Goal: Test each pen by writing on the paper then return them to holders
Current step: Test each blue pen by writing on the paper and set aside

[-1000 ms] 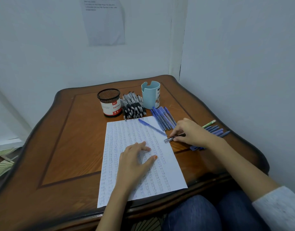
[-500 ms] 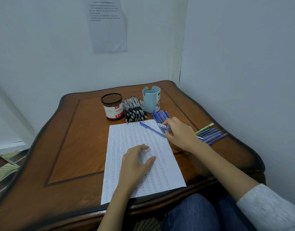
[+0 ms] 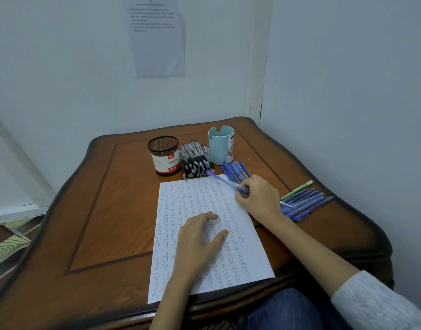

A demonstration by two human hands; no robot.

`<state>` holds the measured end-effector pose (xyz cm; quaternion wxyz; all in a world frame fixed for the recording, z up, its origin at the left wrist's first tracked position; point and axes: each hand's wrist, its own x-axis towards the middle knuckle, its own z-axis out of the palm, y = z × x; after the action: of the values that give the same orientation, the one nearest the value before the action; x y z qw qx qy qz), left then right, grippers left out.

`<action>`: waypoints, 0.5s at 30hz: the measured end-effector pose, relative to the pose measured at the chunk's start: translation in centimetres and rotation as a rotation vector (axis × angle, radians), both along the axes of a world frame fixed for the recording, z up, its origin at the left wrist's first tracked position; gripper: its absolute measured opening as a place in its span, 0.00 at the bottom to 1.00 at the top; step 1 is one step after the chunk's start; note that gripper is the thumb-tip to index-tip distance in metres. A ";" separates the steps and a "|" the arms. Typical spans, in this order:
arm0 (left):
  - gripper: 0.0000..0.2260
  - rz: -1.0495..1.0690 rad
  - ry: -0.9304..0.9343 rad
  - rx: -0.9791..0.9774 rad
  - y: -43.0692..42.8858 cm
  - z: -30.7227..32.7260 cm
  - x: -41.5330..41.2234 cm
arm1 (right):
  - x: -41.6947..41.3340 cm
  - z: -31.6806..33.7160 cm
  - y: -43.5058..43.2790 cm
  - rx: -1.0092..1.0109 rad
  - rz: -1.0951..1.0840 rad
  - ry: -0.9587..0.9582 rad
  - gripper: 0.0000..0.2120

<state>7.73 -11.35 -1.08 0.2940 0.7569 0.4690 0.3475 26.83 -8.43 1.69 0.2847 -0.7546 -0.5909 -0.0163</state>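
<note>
Pinching a blue pen (image 3: pixel 225 181) between curled fingers, the right hand (image 3: pixel 259 198) sits over the far right corner of the paper (image 3: pixel 176 210). The pen's long axis runs on a slant, from the fingers away and to the left, and its free end points at the heap of black pens (image 3: pixel 195 160). Which end carries the nib I cannot tell; the shaft is blurred. Nor can I tell whether it touches the sheet.

The left hand (image 3: pixel 200 236) lies flat on the middle of the paper, fingers loosely spread and thumb out to the side, holding nothing.

The paper's near edge lies close along the near rim of the table (image 3: pixel 109 210). Bare wood stretches widest to the left of the sheet. On the right the room is tight: a wall runs just beside the table's right edge and meets the back wall at the far right corner.

A black mesh holder (image 3: pixel 164 154) and a light blue holder (image 3: pixel 220 145) stand upright at the far side, with the black pens between them. One row of blue pens (image 3: pixel 235 171) lies just in front of the blue holder (touching the right hand's knuckles, or nearly). Another blue bundle (image 3: pixel 304 203) lies near the right edge beside a green pen (image 3: pixel 297 190).
</note>
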 end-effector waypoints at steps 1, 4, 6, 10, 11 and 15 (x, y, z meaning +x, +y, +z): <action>0.13 0.000 0.002 0.004 0.0 0.0 0.0 | 0.2 -0.1 0.0 0.069 -0.073 0.034 0.07; 0.13 0.007 0.009 0.005 0.1 0.0 0.0 | 0.9 0.0 0.1 0.109 -0.229 0.067 0.10; 0.13 0.010 0.012 0.003 0.2 -0.1 0.0 | 1.2 0.1 0.5 0.022 -0.227 0.064 0.14; 0.14 0.016 0.021 -0.013 0.3 -0.1 0.0 | 0.6 0.5 0.5 0.012 -0.094 0.066 0.15; 0.14 0.021 0.020 -0.025 0.4 -0.2 0.1 | 0.3 0.5 0.3 0.023 -0.039 0.069 0.14; 0.18 0.015 -0.118 -0.075 0.2 0.1 0.1 | -0.8 0.2 -1.0 0.035 0.194 0.083 0.12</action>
<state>7.87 -11.19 -0.96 0.3465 0.7200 0.4693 0.3758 26.01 -9.40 1.86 0.3222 -0.6888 -0.6486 0.0322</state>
